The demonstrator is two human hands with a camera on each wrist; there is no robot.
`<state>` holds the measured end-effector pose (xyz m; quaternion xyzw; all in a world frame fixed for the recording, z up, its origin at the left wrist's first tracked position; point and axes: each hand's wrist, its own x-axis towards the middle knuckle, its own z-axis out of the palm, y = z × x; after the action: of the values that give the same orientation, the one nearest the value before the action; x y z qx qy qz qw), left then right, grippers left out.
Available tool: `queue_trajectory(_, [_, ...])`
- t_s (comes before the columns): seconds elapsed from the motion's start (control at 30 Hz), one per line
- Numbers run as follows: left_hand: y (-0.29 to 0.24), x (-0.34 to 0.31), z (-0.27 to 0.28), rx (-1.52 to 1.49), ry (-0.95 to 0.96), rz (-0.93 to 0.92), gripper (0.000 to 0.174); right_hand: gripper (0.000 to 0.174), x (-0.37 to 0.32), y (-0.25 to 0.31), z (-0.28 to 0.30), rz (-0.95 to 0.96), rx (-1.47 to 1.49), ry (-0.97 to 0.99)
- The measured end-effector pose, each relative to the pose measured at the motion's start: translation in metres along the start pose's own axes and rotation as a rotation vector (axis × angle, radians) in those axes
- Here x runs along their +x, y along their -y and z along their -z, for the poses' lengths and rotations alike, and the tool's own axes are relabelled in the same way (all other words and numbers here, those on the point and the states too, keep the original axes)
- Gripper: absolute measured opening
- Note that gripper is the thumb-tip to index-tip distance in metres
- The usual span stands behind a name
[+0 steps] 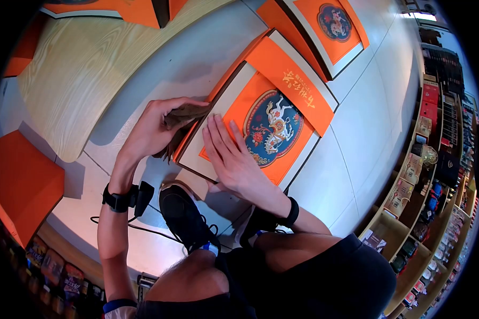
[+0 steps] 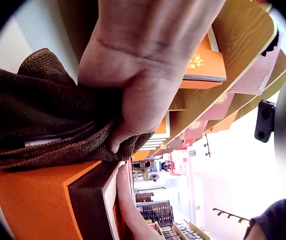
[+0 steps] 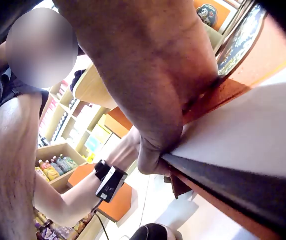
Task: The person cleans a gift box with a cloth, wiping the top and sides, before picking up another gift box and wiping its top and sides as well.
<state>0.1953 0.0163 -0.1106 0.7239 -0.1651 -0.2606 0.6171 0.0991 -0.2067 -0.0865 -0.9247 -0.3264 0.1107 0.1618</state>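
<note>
An orange box (image 1: 239, 80) with a dark blue horse medallion (image 1: 274, 127) and a white band along its edge rests on the tiled floor, tilted in the head view. At its left side the left hand (image 1: 149, 127) grips a bunched brown cloth (image 1: 183, 114) against the box's side; the left wrist view shows the cloth (image 2: 48, 115) over the orange side (image 2: 38, 195), thumb pressed on it. The right hand (image 1: 231, 159) lies flat on the box's top near the medallion, fingers straight. In the right wrist view the right hand (image 3: 153, 100) covers the box's near edge.
A second orange box (image 1: 308, 32) stands just beyond. A light wooden table (image 1: 69, 80) is at the left, with orange boxes on it and an orange stool-like block (image 1: 26, 181) below. Shelves of goods (image 1: 410, 181) line the right. The person's shoe (image 1: 181, 212) is close to the box.
</note>
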Motion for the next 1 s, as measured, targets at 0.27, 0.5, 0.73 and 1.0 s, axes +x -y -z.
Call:
queue_trajectory(0.27, [0.005,-0.011,-0.001,-0.029,-0.014,0.011,0.053,0.129,0.0,-0.001,-0.002,0.006,-0.01,-0.007])
queue_trajectory(0.5, [0.003,-0.013,0.001,-0.039,0.035,0.066,0.047,0.13,0.0,-0.001,0.0,0.006,-0.008,-0.002])
queue_trajectory(0.73, [0.008,-0.026,-0.004,-0.07,-0.037,0.048,0.055,0.129,0.0,0.0,-0.002,-0.007,-0.004,0.005])
queue_trajectory(1.0, [-0.001,-0.035,-0.003,-0.069,-0.03,0.166,0.056,0.129,0.0,0.0,-0.002,-0.013,0.008,0.0])
